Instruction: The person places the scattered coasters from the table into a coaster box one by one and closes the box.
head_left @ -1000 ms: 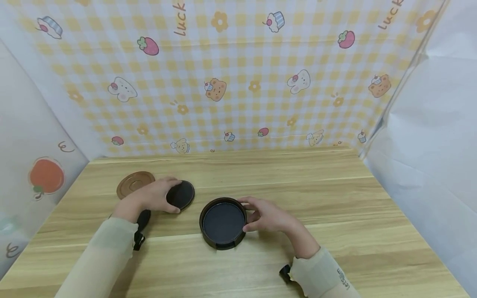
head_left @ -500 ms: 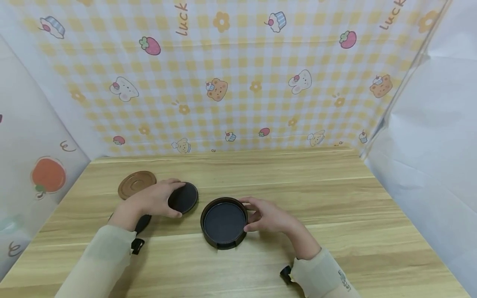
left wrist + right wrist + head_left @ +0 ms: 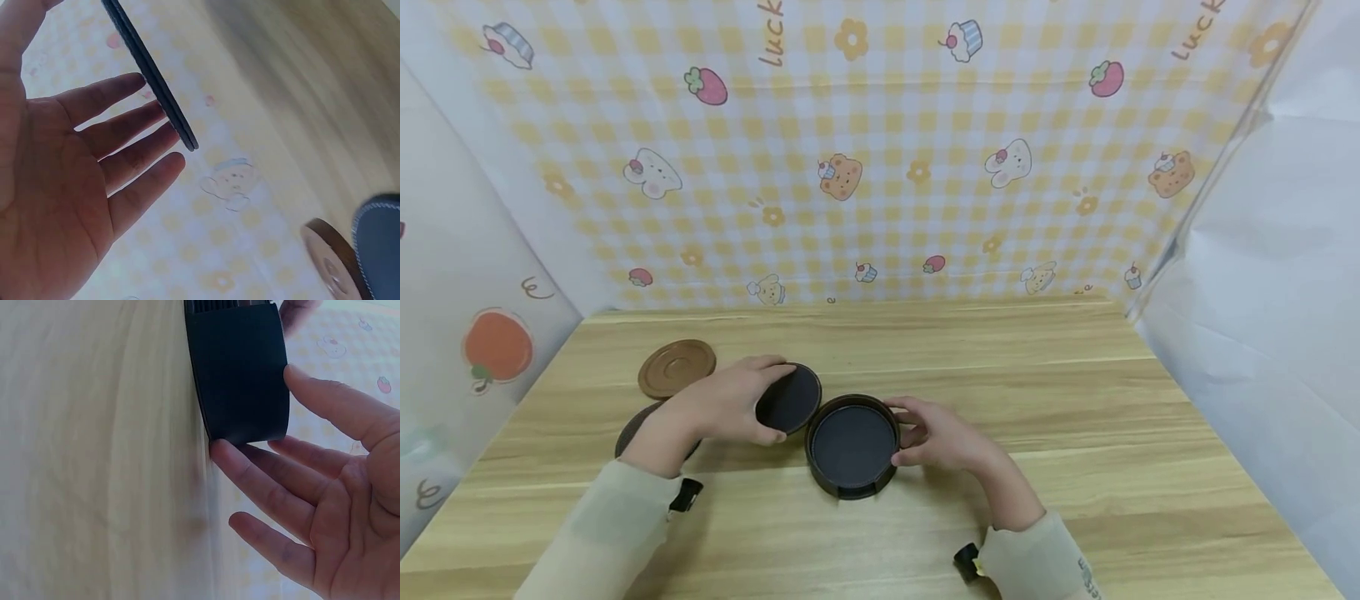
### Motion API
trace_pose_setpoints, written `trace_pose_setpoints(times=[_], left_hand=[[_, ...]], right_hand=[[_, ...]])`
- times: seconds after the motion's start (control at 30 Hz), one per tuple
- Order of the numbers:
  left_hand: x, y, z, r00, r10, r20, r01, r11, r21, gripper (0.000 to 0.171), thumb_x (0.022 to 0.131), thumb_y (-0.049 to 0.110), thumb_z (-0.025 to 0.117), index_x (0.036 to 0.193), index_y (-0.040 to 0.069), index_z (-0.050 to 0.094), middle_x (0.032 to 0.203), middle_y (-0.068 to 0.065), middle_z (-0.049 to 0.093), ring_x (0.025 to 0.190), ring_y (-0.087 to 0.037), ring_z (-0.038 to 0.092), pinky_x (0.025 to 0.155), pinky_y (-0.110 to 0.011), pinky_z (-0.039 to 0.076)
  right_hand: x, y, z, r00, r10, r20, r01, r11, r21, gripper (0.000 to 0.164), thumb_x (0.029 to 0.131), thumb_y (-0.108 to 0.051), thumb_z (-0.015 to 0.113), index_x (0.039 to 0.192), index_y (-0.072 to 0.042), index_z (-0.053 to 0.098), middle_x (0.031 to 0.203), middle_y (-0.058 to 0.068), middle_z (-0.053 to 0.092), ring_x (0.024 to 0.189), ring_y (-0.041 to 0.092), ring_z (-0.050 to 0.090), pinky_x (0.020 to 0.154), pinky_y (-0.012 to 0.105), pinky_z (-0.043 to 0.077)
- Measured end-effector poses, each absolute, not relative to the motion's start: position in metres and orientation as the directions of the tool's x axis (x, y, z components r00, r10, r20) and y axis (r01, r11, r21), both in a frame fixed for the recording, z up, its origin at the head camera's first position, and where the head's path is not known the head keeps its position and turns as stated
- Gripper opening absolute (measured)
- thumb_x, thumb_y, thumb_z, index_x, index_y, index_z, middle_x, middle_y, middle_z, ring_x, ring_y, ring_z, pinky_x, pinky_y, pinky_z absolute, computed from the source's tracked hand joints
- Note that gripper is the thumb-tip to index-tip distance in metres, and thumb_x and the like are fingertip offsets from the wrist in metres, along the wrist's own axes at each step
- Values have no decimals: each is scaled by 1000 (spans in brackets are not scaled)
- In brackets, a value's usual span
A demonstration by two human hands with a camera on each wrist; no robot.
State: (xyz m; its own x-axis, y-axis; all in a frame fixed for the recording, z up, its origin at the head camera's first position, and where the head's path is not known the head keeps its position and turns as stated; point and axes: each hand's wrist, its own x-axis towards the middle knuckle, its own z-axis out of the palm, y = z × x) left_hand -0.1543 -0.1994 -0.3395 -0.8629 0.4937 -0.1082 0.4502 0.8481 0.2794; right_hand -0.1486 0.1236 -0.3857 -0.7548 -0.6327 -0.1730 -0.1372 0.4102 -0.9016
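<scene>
Well left of the round black holder [image 3: 822,477], you have a dark coaster [image 3: 634,429] on the wooden table [image 3: 1000,358], partly hidden by your left wrist [image 3: 658,442]. A brown disc [image 3: 677,369] lies left of the holder too, farther back. Your left hand [image 3: 730,407] pinches a black round coaster [image 3: 792,402] by its edge, just beside the holder's left rim; whether the two touch is hard to tell. In the left wrist view, the edge in your grasp shows two thin layers. Your right hand [image 3: 942,437] grips the holder's right side, thumb and fingers narrowly spanning its wall.
</scene>
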Motion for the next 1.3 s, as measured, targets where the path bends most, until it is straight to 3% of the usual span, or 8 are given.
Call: trace_pose_setpoints(times=[0.63,0.87,1.3], left_hand=[[-141,-158,-335,-834,543,-99,494,815,304,91,75,44,81,150,9,43,156,-16,39,141,-34,42,104,-48,46],[-137,-147,-334,-825,553,-121,501,813,296,89,74,44,80,150,12,44,155,-13,40,137,-31,46,98,-46,49],[-135,-132,-341,-775,621,-119,570,767,294,91,72,44,83,147,7,47,152,-16,45,137,-34,46,102,-48,48]], right_hand=[[-147,125,-389,-752,-638,-166,-140,401,-905,70,86,-2,74,147,3,40,145,30,48,114,38,65,94,39,55],[-147,126,-386,-752,-636,-175,-134,407,-903,71,87,-4,74,148,3,39,146,29,48,116,37,65,96,41,54],[-149,126,-387,-750,-638,-177,-131,405,-905,71,87,-6,75,149,0,40,146,27,49,117,36,65,95,41,55]])
